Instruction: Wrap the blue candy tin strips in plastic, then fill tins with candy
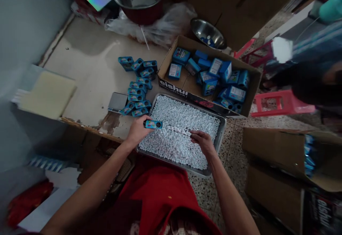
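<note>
My left hand [139, 131] is closed on a small blue box [154, 124] with a dark round hole at one end, over the left side of a metal tray [222, 130]. Small pale pellets [176, 149] fill the tray. Over its right half, my right hand [201, 140] has its fingers pinched round one end of a thin scoop [177, 130], which carries a row of pellets and reaches toward the blue box. Several similar blue boxes [136, 91] stand on the table, beyond my left hand, beside a small grey scale [118, 102].
An open carton [167, 66] of blue boxes lies behind the tray. Further back are a steel bowl [208, 34] and a deep bowl [139, 0]. Cartons [272, 149] and a pink stool [288, 102] stand at the right, near another person [310, 74].
</note>
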A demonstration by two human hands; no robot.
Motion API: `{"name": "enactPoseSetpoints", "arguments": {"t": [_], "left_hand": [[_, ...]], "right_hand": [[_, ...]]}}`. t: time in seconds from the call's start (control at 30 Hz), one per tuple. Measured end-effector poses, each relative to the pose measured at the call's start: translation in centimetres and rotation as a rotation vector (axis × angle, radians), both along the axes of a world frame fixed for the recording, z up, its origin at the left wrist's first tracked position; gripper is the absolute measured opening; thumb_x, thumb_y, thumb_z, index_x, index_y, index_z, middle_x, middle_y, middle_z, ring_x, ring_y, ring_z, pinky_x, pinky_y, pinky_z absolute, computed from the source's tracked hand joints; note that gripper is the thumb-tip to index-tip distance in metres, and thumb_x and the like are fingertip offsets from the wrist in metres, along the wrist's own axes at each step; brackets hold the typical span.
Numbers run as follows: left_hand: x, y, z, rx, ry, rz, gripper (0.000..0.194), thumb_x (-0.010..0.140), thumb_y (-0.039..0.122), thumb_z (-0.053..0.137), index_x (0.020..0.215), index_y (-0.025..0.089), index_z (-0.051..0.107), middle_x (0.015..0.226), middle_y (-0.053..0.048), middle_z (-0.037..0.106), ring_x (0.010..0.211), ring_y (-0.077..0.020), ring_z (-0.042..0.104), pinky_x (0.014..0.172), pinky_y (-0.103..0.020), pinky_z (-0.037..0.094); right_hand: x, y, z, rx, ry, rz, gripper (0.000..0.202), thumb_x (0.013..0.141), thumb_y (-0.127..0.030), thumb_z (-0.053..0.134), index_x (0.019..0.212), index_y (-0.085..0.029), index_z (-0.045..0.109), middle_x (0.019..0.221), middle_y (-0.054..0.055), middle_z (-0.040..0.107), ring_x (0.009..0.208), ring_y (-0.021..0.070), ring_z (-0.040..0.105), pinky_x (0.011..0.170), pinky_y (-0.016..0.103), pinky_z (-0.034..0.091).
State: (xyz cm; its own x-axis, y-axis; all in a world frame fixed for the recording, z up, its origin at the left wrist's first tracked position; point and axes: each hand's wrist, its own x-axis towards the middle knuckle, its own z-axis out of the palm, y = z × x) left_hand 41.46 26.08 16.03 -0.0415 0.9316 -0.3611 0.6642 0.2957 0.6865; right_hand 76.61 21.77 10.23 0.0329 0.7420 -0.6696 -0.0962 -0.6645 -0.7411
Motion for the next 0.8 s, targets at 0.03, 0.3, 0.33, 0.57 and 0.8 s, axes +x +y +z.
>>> {"name": "enactPoseSetpoints", "arguments": {"t": [0.03, 0.3, 0.33, 0.57, 0.8], "left_hand": [[0.4, 0.3, 0.2, 0.023, 0.020, -0.026, 0.034, 0.066, 0.021, 0.078, 0.100, 0.022, 0.072, 0.095, -0.003, 0.075, 0.091, -0.0249, 0.067, 0.080, -0.033, 0.050], [3.4, 1.6, 0.6, 0.073, 0.024, -0.111, 0.037, 0.064, 0.014, 0.077, 0.099, 0.024, 0.074, 0.099, -0.004, 0.074, 0.104, -0.0303, 0.061, 0.092, -0.039, 0.047], [3.6, 1.7, 0.4, 0.075, 0.016, -0.115, 0.037, 0.063, 0.014, 0.077, 0.099, 0.024, 0.074, 0.099, -0.004, 0.074, 0.104, -0.0305, 0.061, 0.092, -0.040, 0.047], [4.8, 2.4, -0.9, 0.080, -0.083, -0.110, 0.035, 0.059, 0.012, 0.077, 0.093, 0.024, 0.074, 0.096, -0.004, 0.075, 0.098, -0.0292, 0.062, 0.093, -0.039, 0.046], [3.8, 2.5, -2.3, -0.001, -0.294, -0.070, 0.036, 0.060, 0.017, 0.076, 0.095, 0.022, 0.072, 0.089, -0.002, 0.072, 0.090, -0.0248, 0.064, 0.085, -0.035, 0.048]], "right_hand": [[0.2, 0.3, 1.3, 0.006, 0.007, 0.012, 0.043, 0.061, -0.044, 0.090, 0.092, -0.016, 0.081, 0.075, 0.005, 0.076, 0.058, 0.0124, 0.067, 0.057, 0.024, 0.056], [-1.4, 4.5, 10.1, 0.149, -0.127, 0.153, 0.034, 0.069, -0.040, 0.084, 0.089, -0.013, 0.080, 0.062, 0.003, 0.072, 0.051, 0.0122, 0.063, 0.050, 0.022, 0.052], [-1.7, 4.8, 11.1, 0.165, -0.168, 0.180, 0.032, 0.070, -0.039, 0.082, 0.090, -0.013, 0.080, 0.061, 0.003, 0.071, 0.050, 0.0118, 0.062, 0.049, 0.022, 0.052], [-3.5, 5.3, 15.8, 0.246, -0.435, 0.331, 0.027, 0.077, -0.030, 0.064, 0.092, -0.013, 0.080, 0.055, 0.001, 0.067, 0.048, 0.0130, 0.062, 0.048, 0.022, 0.049], [-1.1, 3.5, 15.1, 0.236, -0.498, 0.260, 0.029, 0.079, -0.033, 0.066, 0.097, -0.015, 0.080, 0.060, 0.001, 0.070, 0.051, 0.0144, 0.065, 0.050, 0.023, 0.050]]}}
